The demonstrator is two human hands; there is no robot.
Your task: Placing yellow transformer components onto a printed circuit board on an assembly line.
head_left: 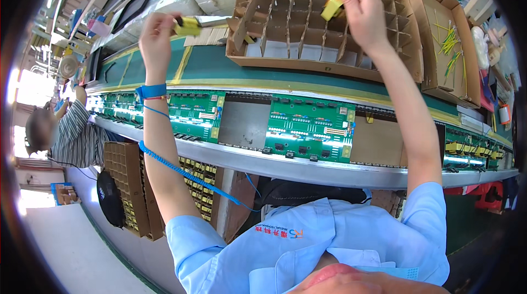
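Observation:
My left hand, raised at the left of a divided cardboard box, has its fingers closed on a yellow-and-black transformer, slightly blurred. Over the compartments of that box, my right hand pinches another yellow transformer. Many of the compartments show no parts, while a bit of yellow shows in one near the left end. Below my hands, a green circuit board lies on the conveyor rail. Another green board sits to its left. A blue wrist strap goes round my left wrist.
A blue coiled cord hangs from the strap across my left forearm. At the right, a cardboard tray holds yellow-green wires. Divided boxes of yellow parts stand below the conveyor's metal edge. Another person is at the far left.

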